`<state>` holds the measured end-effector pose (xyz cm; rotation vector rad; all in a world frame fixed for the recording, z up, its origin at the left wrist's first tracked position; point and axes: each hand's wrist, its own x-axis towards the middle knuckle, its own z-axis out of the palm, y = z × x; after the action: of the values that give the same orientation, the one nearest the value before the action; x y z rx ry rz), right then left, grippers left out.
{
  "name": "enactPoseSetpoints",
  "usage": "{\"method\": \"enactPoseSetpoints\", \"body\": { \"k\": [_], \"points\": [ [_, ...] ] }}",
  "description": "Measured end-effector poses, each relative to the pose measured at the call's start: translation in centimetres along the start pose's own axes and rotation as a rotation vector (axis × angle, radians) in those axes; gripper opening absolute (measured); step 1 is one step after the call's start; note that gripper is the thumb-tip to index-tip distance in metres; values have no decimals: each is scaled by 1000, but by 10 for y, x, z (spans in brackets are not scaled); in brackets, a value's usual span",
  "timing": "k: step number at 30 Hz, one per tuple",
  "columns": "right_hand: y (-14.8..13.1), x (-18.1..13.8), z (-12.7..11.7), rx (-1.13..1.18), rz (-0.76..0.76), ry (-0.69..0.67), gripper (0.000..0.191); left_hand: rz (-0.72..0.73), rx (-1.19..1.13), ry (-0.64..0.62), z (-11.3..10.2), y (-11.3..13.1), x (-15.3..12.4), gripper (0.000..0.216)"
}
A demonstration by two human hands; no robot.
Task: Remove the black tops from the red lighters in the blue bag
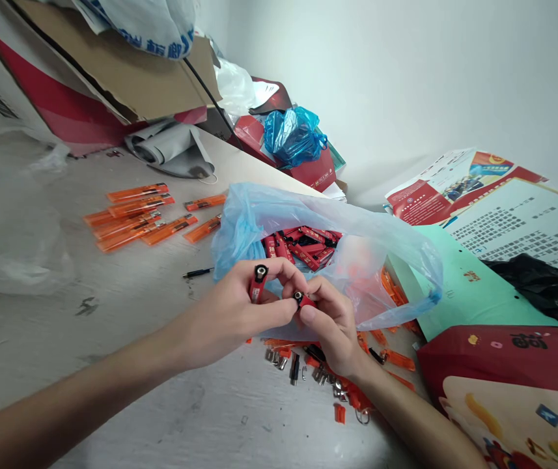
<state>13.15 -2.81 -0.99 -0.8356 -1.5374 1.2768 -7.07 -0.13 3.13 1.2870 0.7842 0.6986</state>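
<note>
My left hand (232, 312) is closed around a small red casing (258, 286) with a black end and a round pale fitting. It stands upright between the thumb and the curled index finger. My right hand (330, 319) pinches a second red casing (306, 301), also with a black, ringed end. My left fingertips meet this second piece too. Just beyond my hands lies an open pale blue plastic bag (244, 215) with several similar red pieces (303, 247) inside. Fingers hide much of both casings, and I cannot tell their exact kind.
Orange strips with dark ends (137, 221) lie at the left. Metal clips (273, 357) and orange bits (340, 413) are scattered near my right wrist. A red printed bag (493, 358) stands at the right, and cardboard boxes (112, 71) are at the back left.
</note>
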Motion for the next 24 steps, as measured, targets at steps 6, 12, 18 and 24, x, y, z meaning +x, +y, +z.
{"method": "enactPoseSetpoints", "body": {
  "k": [6, 12, 18, 24],
  "points": [
    [-3, -2, -1, -313, -137, 35, 8, -196, -210, 24, -1, -1, 1, 29],
    [-1, 2, 1, -427, -297, 58, 16, -119, -348, -100, 2, -2, 0, 20],
    [0, 7, 5, -576, -426, 53, 16, -164, -378, -57, 5, -7, -1, 18],
    [-1, 7, 6, -561, -394, 86, 11, -168, -337, -40, 5, -11, -2, 19]
  ]
}}
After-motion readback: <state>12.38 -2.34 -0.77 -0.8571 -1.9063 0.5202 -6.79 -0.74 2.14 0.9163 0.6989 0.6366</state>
